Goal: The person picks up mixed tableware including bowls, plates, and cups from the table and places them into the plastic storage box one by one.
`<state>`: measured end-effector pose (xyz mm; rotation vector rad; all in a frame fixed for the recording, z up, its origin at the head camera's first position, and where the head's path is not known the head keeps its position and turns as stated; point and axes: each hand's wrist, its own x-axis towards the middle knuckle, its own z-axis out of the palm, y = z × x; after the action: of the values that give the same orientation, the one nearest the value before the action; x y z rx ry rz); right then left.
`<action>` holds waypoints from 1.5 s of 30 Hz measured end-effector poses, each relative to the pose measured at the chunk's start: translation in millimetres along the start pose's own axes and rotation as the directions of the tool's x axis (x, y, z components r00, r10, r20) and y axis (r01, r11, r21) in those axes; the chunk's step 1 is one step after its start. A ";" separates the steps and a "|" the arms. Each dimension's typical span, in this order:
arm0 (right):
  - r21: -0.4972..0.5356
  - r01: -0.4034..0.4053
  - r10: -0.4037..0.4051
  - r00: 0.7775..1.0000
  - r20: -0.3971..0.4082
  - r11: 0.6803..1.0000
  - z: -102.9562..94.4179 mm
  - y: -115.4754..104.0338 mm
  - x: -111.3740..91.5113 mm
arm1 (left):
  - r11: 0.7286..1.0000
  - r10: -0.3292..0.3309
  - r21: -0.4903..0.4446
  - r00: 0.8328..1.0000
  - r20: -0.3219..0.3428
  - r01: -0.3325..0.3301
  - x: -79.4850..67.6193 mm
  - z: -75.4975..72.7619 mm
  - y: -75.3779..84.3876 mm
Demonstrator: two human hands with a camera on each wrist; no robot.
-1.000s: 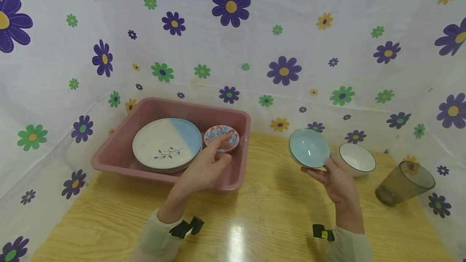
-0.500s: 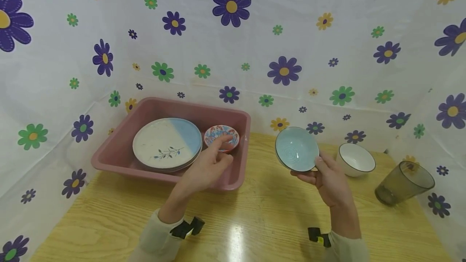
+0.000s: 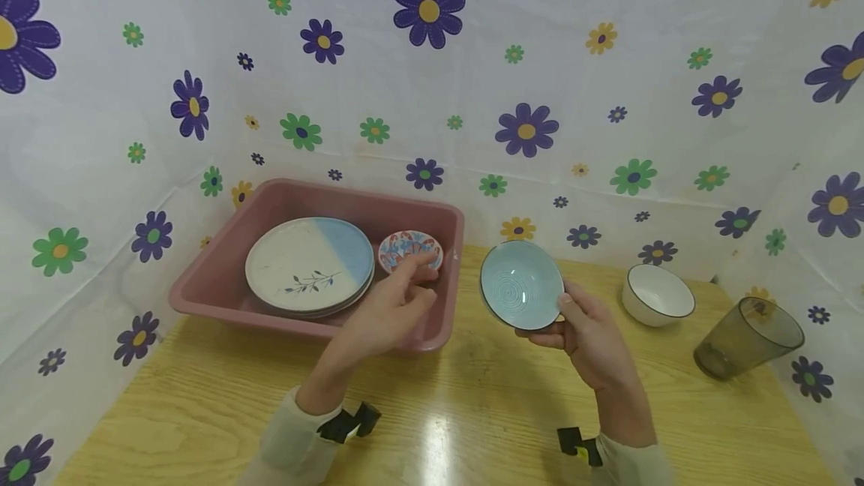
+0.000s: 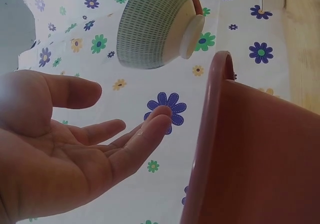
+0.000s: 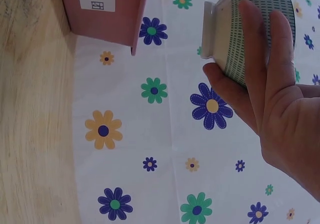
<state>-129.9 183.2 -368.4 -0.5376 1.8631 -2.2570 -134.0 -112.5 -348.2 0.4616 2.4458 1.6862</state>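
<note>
My right hand [image 3: 597, 340] holds a light blue bowl [image 3: 521, 285] up off the table, thumb at its rim and fingers under its side. The bowl tilts so its ringed inside faces me. Its outside [image 5: 235, 38] shows rows of small green dashes and a pale foot in the right wrist view. My left hand [image 3: 385, 313] hovers over the front right of a pink basin [image 3: 202, 298], fingers loosely bent and holding nothing. Inside the basin, a small red and blue patterned bowl [image 3: 398, 246] lies beyond that hand, partly covered by its fingers in the head view.
A stack of plates [image 3: 307, 265], the top one cream and blue with a leaf sprig, lies in the basin. To the right on the wooden table [image 3: 486, 411] stand a white bowl [image 3: 658, 295] and a smoky glass [image 3: 745, 340]. A flowered sheet [image 3: 432, 88] hangs behind.
My right hand has carried the light blue bowl leftward, closer to the basin, and clear of the white bowl. The left hand has stayed almost still.
</note>
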 end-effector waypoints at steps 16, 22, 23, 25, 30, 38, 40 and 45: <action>-0.078 -0.022 0.028 0.997 0.076 0.997 21.3 -2.9 -3.0 | 0.997 0.047 -0.065 0.997 0.061 -0.043 0.5 3.5 0.0; -0.083 -0.009 0.020 0.991 0.129 0.997 24.2 -1.3 -4.1 | 0.995 0.012 -0.104 0.995 0.096 -0.002 -1.5 4.4 2.9; -0.085 -0.007 0.019 0.991 0.136 0.996 24.7 -1.3 -4.4 | 0.994 0.012 -0.107 0.995 0.102 -0.001 -2.1 4.3 3.4; -0.089 -0.008 0.020 0.989 0.146 0.996 25.7 -1.7 -4.8 | 0.993 0.025 -0.119 0.993 0.116 -0.012 -3.1 3.9 4.2; -0.098 -0.010 0.026 0.987 0.160 0.995 28.4 -3.4 -5.7 | 0.989 0.086 -0.135 0.987 0.135 -0.067 -4.0 2.9 4.2; -0.118 -0.007 0.026 0.987 0.158 0.993 29.2 -3.6 -6.5 | 0.982 0.137 -0.158 0.971 0.194 -0.107 -3.5 -0.6 2.6; -0.128 -0.021 0.039 0.989 0.145 0.992 29.6 -3.2 -6.3 | 0.981 0.141 -0.158 0.969 0.202 -0.110 -3.9 -1.1 2.6; -0.149 -0.059 0.078 0.990 0.118 0.987 31.6 -2.6 -5.8 | 0.983 0.131 -0.152 0.969 0.209 -0.101 -5.4 -1.0 3.2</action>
<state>-112.4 156.9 -362.0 -0.6103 1.9619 -2.0076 -128.6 -114.1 -345.2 0.7417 2.1674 1.7337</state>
